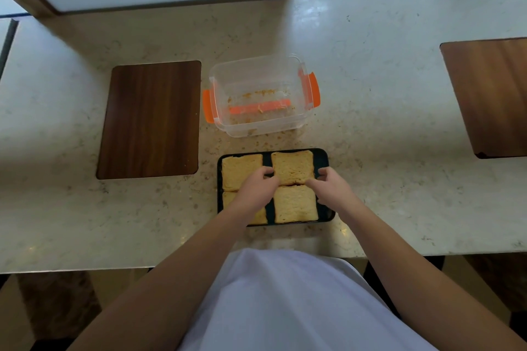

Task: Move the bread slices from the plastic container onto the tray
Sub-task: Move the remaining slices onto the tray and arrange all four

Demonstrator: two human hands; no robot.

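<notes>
A dark tray point(322, 157) lies on the counter in front of me with several bread slices on it. The far right slice point(292, 167) sits between my two hands. My left hand point(256, 186) touches its left edge with curled fingers, and my right hand point(332, 184) pinches its right edge. A near right slice point(295, 204) and a far left slice point(241, 169) lie flat; a near left slice is mostly hidden under my left forearm. Behind the tray stands the clear plastic container point(285, 122) with orange clips, holding only crumbs.
A dark wooden board point(151, 120) lies left of the container. Another wooden board point(487, 94) is at the far right. Crumbs are scattered on the marble counter point(385, 122) between container and tray. Windows run along the back edge.
</notes>
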